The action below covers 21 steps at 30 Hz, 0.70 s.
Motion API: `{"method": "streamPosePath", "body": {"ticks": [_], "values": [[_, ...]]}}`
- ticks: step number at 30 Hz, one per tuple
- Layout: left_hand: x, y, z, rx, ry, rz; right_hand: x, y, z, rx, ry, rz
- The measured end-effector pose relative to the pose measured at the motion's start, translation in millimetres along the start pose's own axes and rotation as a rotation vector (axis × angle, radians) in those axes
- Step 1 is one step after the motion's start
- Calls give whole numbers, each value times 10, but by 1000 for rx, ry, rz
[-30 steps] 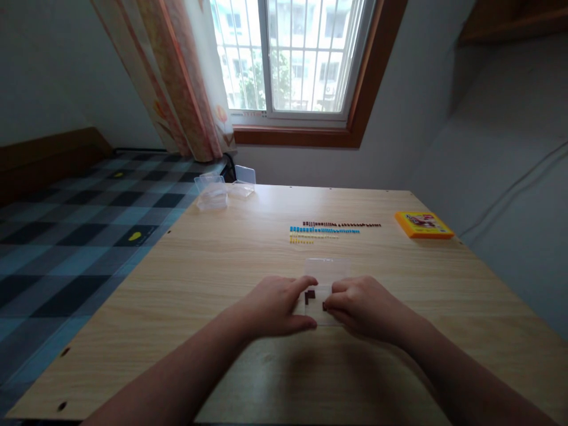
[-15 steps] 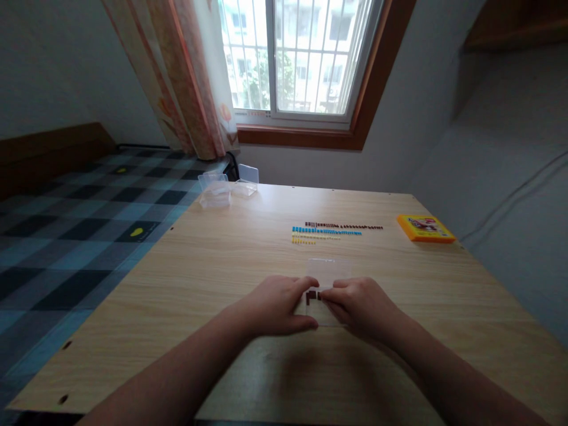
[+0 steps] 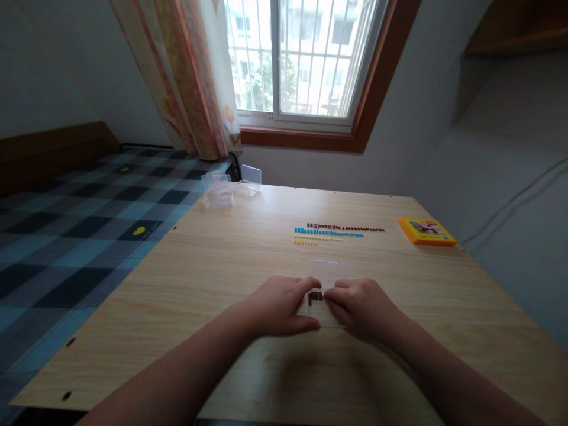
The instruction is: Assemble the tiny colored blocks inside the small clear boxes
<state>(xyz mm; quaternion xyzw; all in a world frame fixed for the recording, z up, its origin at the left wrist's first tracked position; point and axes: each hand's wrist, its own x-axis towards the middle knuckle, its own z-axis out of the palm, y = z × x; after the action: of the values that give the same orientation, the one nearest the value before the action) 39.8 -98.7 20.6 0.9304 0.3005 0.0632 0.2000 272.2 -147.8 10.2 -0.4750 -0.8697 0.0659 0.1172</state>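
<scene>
A clear plastic box with its flap laid back lies on the table near me. Several small dark brown blocks form a corner shape along its left and far side. My left hand holds the box at its left end, index finger at the far side and thumb at the near side. My right hand is closed in a pinch over the box's right part. Its fingertips are at the right-hand brown block; its palm side hides the rest of the box.
Beyond the box lie rows of small brown pieces, blue pieces and yellow pieces. A yellow-orange package lies at the right. Open clear containers stand at the table's far left corner, beside a checked bed.
The right-hand brown block has closed up against the brown piece on its left; the gap between them has narrowed. Both hands stay in nearly the same place. The view has shifted slightly.
</scene>
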Motion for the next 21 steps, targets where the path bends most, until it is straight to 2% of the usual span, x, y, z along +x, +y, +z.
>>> {"method": "streamPosePath", "body": {"ticks": [10, 21], "values": [[3, 4, 0, 0, -8, -1, 28, -50, -28, -36, -19, 19], [6, -4, 6, 5, -20, -16, 10, -23, 40, -43, -2, 35]]}}
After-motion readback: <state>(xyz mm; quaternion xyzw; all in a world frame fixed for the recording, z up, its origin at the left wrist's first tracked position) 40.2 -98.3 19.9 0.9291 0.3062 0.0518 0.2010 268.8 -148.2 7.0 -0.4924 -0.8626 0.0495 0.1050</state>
